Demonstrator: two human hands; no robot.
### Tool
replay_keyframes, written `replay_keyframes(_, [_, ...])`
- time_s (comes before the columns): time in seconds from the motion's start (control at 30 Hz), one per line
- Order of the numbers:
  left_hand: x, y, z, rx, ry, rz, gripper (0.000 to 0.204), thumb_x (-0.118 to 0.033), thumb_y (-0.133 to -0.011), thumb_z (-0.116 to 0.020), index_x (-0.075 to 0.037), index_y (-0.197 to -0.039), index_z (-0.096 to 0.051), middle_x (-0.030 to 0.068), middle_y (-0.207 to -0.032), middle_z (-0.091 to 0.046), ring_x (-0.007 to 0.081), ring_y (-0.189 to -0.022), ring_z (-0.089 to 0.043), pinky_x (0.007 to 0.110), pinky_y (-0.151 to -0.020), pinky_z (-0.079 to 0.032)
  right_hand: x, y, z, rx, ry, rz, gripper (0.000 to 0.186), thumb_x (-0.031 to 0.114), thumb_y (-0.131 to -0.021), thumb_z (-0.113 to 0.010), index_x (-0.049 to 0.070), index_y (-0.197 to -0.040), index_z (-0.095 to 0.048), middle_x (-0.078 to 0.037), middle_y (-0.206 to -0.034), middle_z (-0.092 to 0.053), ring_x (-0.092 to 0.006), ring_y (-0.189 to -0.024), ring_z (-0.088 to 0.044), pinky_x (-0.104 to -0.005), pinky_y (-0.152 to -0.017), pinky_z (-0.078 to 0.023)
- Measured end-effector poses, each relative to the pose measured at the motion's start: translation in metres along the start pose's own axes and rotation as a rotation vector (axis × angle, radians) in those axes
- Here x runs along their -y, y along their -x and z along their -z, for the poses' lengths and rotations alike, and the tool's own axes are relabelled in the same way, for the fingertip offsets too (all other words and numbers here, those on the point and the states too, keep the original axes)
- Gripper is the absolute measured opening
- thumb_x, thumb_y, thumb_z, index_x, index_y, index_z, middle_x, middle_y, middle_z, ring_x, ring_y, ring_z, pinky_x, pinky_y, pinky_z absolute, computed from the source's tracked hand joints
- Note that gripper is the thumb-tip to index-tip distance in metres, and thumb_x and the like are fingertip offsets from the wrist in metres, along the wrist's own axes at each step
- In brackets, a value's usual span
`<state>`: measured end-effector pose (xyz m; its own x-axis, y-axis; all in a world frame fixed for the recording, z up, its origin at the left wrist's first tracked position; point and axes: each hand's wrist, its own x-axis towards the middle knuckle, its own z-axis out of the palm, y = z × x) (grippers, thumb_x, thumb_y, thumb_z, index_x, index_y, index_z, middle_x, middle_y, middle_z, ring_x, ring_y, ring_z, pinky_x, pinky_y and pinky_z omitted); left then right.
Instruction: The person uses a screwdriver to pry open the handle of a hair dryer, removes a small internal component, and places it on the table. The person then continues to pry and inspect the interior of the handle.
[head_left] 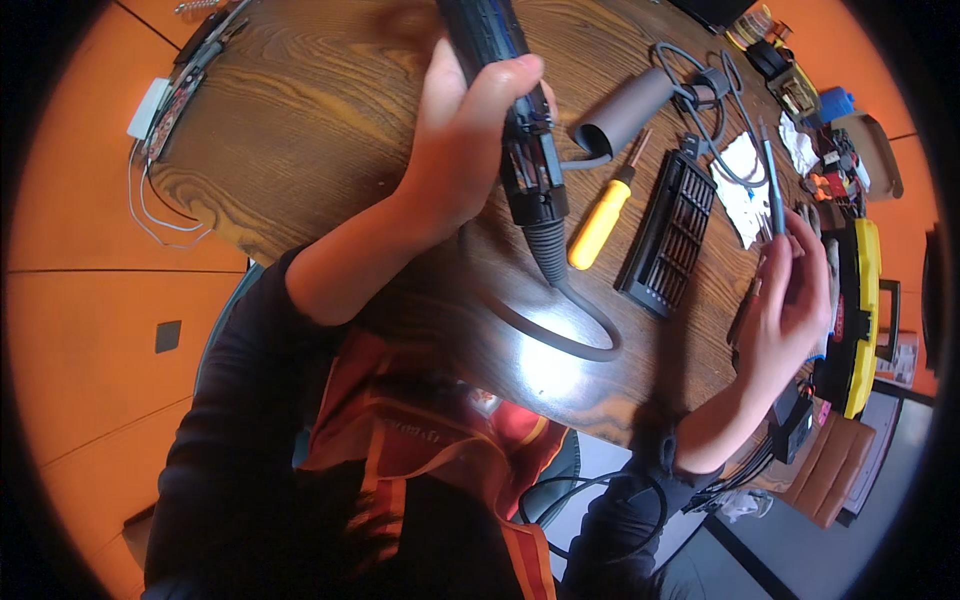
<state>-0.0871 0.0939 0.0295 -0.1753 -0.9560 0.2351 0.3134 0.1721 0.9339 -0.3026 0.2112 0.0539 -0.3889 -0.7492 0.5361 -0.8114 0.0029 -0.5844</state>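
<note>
My left hand (465, 130) is wrapped around a long black corded device (530, 165), lifted over the wooden table. Its lower end looks opened up, with inner parts showing, and its upper end runs out of the picture. A thick grey cable (595, 325) leaves it through a ribbed sleeve and curves over the tabletop. On the right, my right hand (795, 290) has its fingers closed on a slim grey pen-like tool (774, 185) with a pointed tip. Between the hands lie a yellow-handled screwdriver (600, 225) and a black case of screwdriver bits (672, 235).
Beyond the screwdriver, a hollow grey tube (625, 112) lies near a looped cable (725, 110). White paper (737, 195) lies under the loop. Small parts and a black-and-yellow case (862, 320) crowd the right edge. A circuit board (180, 110) with white wires sits at far left.
</note>
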Motion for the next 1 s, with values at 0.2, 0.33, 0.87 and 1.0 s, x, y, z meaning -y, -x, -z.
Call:
replay_keyframes(0.2, [0.004,-0.001,0.000,-0.018,0.004,0.020,0.027,-0.032,-0.081,-0.047,-0.005,-0.085,-0.045,0.0051,-0.067,-0.052,0.0099,-0.046,-0.047,0.021,-0.041,-0.041,0.031,0.018,-0.014,0.020,-0.571,-0.087,0.016,0.002,-0.086,-0.051,-0.001,-0.100,-0.057,-0.006,-0.076,-0.060,-0.0032,-0.057,-0.048,-0.0135,-0.047,-0.033])
replay_keyframes(0.33, [0.005,-0.003,0.002,-0.006,-0.044,0.038,0.027,-0.031,-0.080,-0.048,-0.004,-0.085,-0.044,0.0059,-0.067,-0.053,0.0106,-0.045,-0.047,0.022,-0.039,-0.040,0.030,0.019,-0.022,0.131,-0.810,-0.215,0.019,0.003,-0.087,-0.049,-0.003,-0.105,-0.055,-0.010,-0.090,-0.060,-0.0065,-0.070,-0.053,-0.0151,-0.057,-0.039])
replay_keyframes(0.87, [0.012,0.005,0.000,0.142,0.054,0.088,0.033,-0.023,-0.078,-0.059,-0.003,-0.096,-0.040,0.0059,-0.072,-0.053,0.0099,-0.059,-0.054,0.022,-0.051,-0.046,0.033,0.030,-0.041,-0.205,-0.871,0.231,0.027,0.025,-0.088,-0.053,0.002,-0.102,-0.048,-0.014,-0.078,-0.056,-0.0175,-0.059,-0.056,-0.0223,-0.045,-0.048])
replay_keyframes(1.0, [0.013,0.005,-0.001,0.139,0.071,0.099,0.032,-0.021,-0.078,-0.059,-0.003,-0.095,-0.039,0.0064,-0.071,-0.052,0.0099,-0.054,-0.054,0.021,-0.044,-0.046,0.044,0.035,-0.031,0.023,-1.144,0.100,0.020,0.013,-0.089,-0.048,0.002,-0.104,-0.041,-0.023,-0.085,-0.057,-0.0248,-0.062,-0.061,-0.0264,-0.048,-0.054])
